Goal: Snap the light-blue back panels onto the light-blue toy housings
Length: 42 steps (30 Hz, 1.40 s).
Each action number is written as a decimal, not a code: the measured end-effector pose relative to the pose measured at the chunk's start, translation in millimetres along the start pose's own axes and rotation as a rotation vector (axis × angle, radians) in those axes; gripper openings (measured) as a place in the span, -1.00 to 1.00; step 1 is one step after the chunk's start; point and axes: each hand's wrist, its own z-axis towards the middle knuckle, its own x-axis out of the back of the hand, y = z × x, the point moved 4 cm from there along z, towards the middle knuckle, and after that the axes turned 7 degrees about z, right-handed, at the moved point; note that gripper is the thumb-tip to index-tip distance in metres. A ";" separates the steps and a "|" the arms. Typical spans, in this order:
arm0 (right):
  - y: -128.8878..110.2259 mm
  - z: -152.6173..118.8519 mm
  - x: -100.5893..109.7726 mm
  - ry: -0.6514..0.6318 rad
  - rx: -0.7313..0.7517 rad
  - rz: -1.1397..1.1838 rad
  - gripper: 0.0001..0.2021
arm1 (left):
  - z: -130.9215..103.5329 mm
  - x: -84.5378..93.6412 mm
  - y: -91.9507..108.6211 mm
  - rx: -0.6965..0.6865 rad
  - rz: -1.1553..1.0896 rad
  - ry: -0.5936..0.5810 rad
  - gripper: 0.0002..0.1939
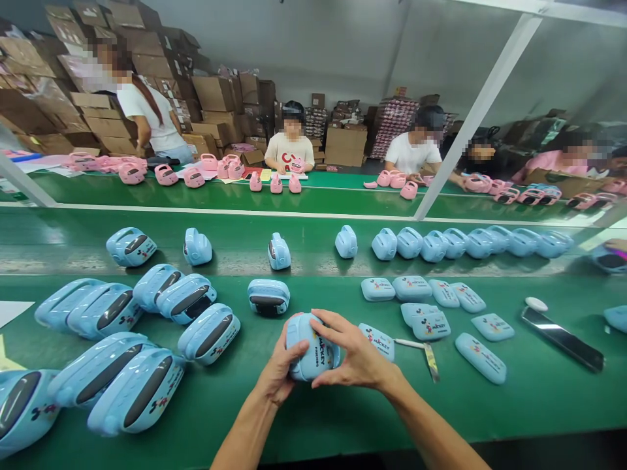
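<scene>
A light blue, rounded plastic case (pixel 308 362) with "Mickey" lettering is held between my two hands just above the green table. My left hand (pixel 278 367) wraps its left side, thumb over the front. On its right, my right hand (pixel 355 356) grips with fingers on top and thumb beneath, covering part of the print. A flat printed blue cover (pixel 378 342) lies beside my right hand, partly behind it. Further right are several more covers (pixel 482 358) and a thin white-handled tool (pixel 410 343) with a yellowish blade-like end. Just behind my hands stands another blue case (pixel 268 297) with a dark window.
Several blue cases (pixel 140 388) crowd the table at left. A dark phone (pixel 563 338) and a white oval object (pixel 536 303) lie right. More blue cases (pixel 434 246) line the belt (pixel 313 238) ahead. Across it, co-workers sit among pink cases (pixel 194 177) and stacked cartons (pixel 345 147).
</scene>
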 end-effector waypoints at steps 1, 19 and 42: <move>-0.5 -0.1 0.7 -0.007 0.007 -0.021 0.01 | -0.5 0.5 0.8 -0.013 0.016 0.005 -0.13; 14.6 -1.3 -16.4 0.063 -0.098 0.105 0.04 | 2.4 0.2 -1.8 -0.051 0.036 0.146 -0.30; 52.9 -16.8 -34.8 0.529 -0.287 0.289 -0.40 | 21.1 32.3 11.9 -0.222 0.647 -0.104 -0.17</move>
